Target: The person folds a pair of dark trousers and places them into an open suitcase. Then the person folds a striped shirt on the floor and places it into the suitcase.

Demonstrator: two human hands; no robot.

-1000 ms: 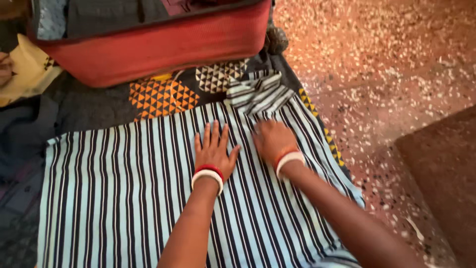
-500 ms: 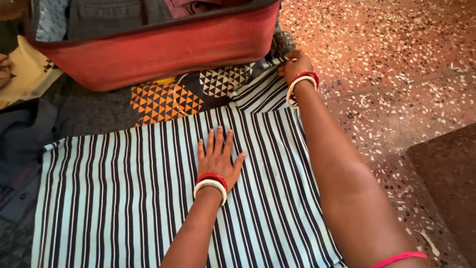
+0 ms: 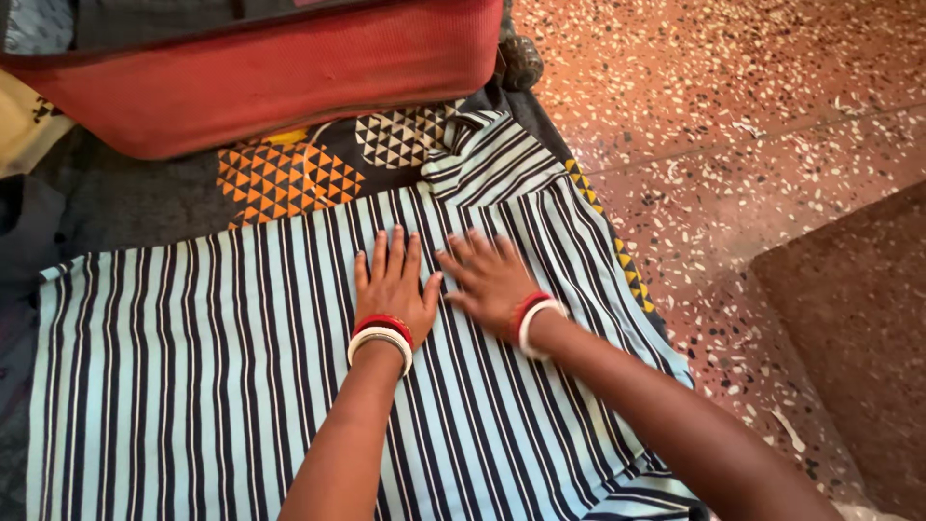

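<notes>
A light blue garment with dark stripes (image 3: pixel 193 386) lies spread flat on a dark cloth with orange and white triangle patterns (image 3: pixel 280 178). My left hand (image 3: pixel 391 285) rests palm down on the stripes, fingers apart. Just to its right, my right hand (image 3: pixel 492 275) also lies flat on the fabric with fingers spread. Both wrists carry red and white bangles. A folded striped part of the garment (image 3: pixel 497 164) sticks out just beyond my right hand.
An open red suitcase (image 3: pixel 260 72) with folded clothes inside stands at the far edge of the cloth. Speckled reddish stone floor (image 3: pixel 752 106) lies to the right, with a brown mat (image 3: pixel 858 328) at the right edge. A yellow cloth (image 3: pixel 24 121) shows at far left.
My right hand drew back from the far end of the folded striped part near the suitcase and now lies flat beside my left hand. The left hand stayed pressed on the fabric.
</notes>
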